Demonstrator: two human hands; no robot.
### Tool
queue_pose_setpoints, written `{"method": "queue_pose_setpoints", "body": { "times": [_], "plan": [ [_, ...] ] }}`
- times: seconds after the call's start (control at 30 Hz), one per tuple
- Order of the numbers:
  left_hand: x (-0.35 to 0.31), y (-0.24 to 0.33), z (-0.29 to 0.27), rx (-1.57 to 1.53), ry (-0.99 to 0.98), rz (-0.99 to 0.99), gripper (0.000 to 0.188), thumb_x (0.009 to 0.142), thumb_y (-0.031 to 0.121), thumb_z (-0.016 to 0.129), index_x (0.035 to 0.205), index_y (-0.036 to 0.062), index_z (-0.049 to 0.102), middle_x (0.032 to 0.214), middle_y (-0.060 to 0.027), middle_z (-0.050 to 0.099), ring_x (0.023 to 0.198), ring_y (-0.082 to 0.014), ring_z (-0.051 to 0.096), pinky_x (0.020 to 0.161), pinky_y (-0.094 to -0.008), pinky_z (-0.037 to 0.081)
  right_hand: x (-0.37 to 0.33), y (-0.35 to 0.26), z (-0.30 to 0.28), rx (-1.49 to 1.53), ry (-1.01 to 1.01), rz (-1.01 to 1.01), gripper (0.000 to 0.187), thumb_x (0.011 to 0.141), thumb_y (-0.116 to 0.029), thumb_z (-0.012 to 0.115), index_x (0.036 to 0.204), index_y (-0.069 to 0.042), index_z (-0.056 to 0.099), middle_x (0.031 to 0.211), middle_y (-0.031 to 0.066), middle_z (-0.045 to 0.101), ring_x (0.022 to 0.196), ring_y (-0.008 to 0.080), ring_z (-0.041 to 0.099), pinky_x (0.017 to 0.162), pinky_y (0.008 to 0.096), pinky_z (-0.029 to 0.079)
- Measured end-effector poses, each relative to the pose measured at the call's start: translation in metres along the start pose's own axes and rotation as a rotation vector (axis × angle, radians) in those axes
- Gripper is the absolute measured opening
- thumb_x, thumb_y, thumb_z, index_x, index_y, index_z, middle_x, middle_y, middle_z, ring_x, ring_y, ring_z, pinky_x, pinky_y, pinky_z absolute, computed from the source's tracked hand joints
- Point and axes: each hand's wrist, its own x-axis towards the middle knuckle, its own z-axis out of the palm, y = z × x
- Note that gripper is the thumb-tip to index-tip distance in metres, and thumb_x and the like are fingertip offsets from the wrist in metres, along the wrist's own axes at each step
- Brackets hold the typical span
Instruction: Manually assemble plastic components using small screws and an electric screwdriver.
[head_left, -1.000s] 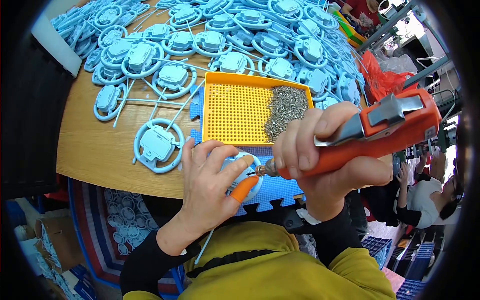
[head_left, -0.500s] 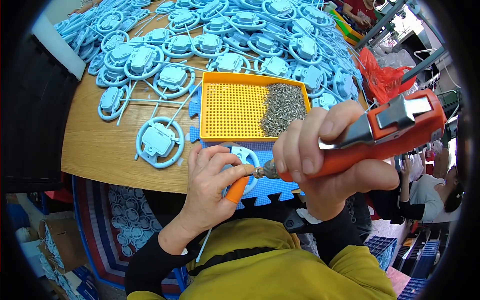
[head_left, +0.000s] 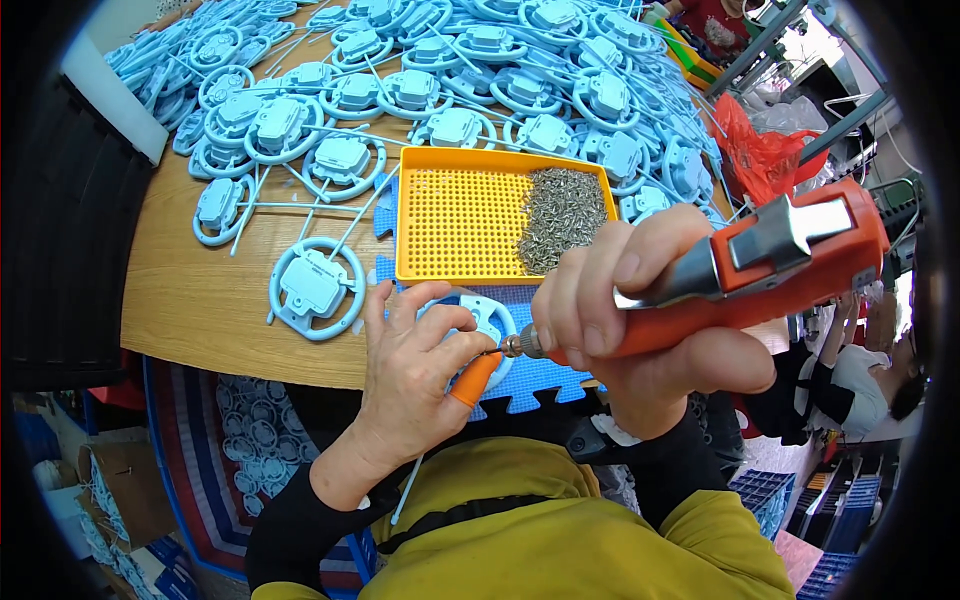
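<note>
Orange driver [head_left: 725, 308] and right hand [head_left: 645, 378] edged left.

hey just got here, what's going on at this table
A person's right hand grips an orange power tool, its bit pointing at the fingertips of the left hand. The left hand is over a light blue wheel-shaped part on a blue foam mat. Just beyond, a yellow tray holds small metal screws heaped toward its right.
</note>
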Motion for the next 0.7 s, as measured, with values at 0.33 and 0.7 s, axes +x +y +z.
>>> {"method": "queue_pose_setpoints", "body": {
  "times": [0.33, 0.7],
  "plan": [
    [0.001, 0.004, -0.006, 0.155, -0.068, 0.0, 0.038, 0.075, 0.02, 0.073, 0.109, 0.0086, 0.062, 0.096, -0.0052, 0.057, 0.108, -0.0294, 0.049, 0.099, -0.0563, 0.026, 0.005, 0.009, -0.011, -0.124, -0.184, -0.03, 0.079, 0.064, -0.071, 0.065, 0.101, -0.003, 0.048, 0.071, 0.0063, 0.054, 0.058, 0.0181, 0.055, 0.054, 0.0336, 0.048],
    [-0.011, -0.012, 0.006, 0.057, -0.082, -0.156, 0.09, 0.07, 0.031, 0.08, 0.142, -0.0005, 0.035, 0.109, -0.0105, 0.057, 0.105, -0.0296, 0.047, 0.092, -0.0433, 0.031, 0.001, 0.022, -0.001, -0.289, 0.201, 0.195, 0.078, 0.063, -0.075, 0.059, 0.095, -0.005, 0.048, 0.062, 0.0044, 0.051, 0.051, 0.0171, 0.052, 0.05, 0.0307, 0.047]
  ]
}}
